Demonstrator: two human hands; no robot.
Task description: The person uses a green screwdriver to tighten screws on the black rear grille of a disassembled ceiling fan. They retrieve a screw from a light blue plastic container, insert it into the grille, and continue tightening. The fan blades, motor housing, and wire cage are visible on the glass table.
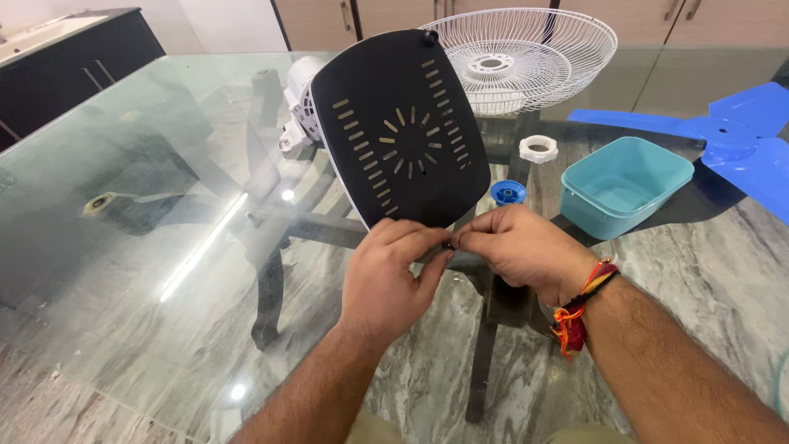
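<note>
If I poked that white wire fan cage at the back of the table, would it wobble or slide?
The white wire fan cage is probably light, since it is mostly thin wires and gaps. It rests dish-like on the smooth glass table, so a poke would likely rock it or make it slide. The wires might bend under a hard push.

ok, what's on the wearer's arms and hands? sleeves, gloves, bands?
Both forearms are bare, no sleeves in view, no gloves. The left hand has no rings or bands showing. The right hand has red, orange and yellow threads tied round its wrist.
</note>
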